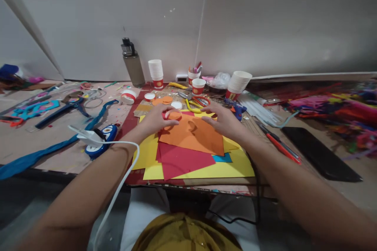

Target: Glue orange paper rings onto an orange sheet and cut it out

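An orange sheet [194,135] lies on top of a red sheet [184,162] and yellow sheets [241,168], with a blue corner [223,158] showing at the right. My left hand [159,119] hovers at the orange sheet's upper left, its fingers apart, beside a small ring-like piece [173,115] that it does not clearly grip. Over the sheet's upper right is my right hand [222,120], thumb and fingers spread with nothing between them. White discs [176,105] and orange circles [162,100] lie just beyond my hands.
Scissors [200,100] and yellow-handled pliers [193,106] lie ahead. Cup stacks [239,82] and a bottle [134,64] stand behind. A white cable [129,145] crosses my left forearm near a blue power strip [101,141]. At right are a phone [321,153] and pens [282,147].
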A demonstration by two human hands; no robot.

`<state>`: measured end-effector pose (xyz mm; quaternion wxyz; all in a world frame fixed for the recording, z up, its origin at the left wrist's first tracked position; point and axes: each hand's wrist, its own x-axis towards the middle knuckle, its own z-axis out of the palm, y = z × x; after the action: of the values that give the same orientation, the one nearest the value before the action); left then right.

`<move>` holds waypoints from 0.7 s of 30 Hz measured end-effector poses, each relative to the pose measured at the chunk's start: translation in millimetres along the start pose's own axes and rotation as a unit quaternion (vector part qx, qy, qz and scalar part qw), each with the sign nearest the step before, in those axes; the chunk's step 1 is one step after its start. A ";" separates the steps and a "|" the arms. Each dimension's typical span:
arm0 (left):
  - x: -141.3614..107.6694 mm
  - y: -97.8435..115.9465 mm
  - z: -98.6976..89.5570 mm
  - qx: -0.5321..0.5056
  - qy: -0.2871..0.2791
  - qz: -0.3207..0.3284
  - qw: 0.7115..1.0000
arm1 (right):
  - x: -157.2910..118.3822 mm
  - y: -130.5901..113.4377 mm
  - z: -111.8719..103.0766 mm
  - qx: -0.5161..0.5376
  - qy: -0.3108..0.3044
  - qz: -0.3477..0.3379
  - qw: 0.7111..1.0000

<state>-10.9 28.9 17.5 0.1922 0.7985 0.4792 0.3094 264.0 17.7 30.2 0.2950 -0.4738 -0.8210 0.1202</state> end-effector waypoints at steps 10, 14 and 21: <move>-0.6 -6.8 9.0 -0.076 0.010 -0.027 0.997 | -23.6 -27.4 25.4 -0.063 -0.197 -0.093 0.974; -5.7 -2.5 18.7 -0.053 -0.043 -0.026 0.997 | -27.5 -29.6 31.0 -0.111 -0.240 -0.095 0.960; -1.1 -7.4 11.6 -0.212 0.041 -0.103 0.971 | -26.5 -26.3 30.5 -0.103 -0.226 -0.106 0.963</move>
<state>-8.2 31.3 4.1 0.3680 0.6723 0.4901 0.4152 237.1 -16.1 8.5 0.0622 -0.3727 -0.9196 0.1070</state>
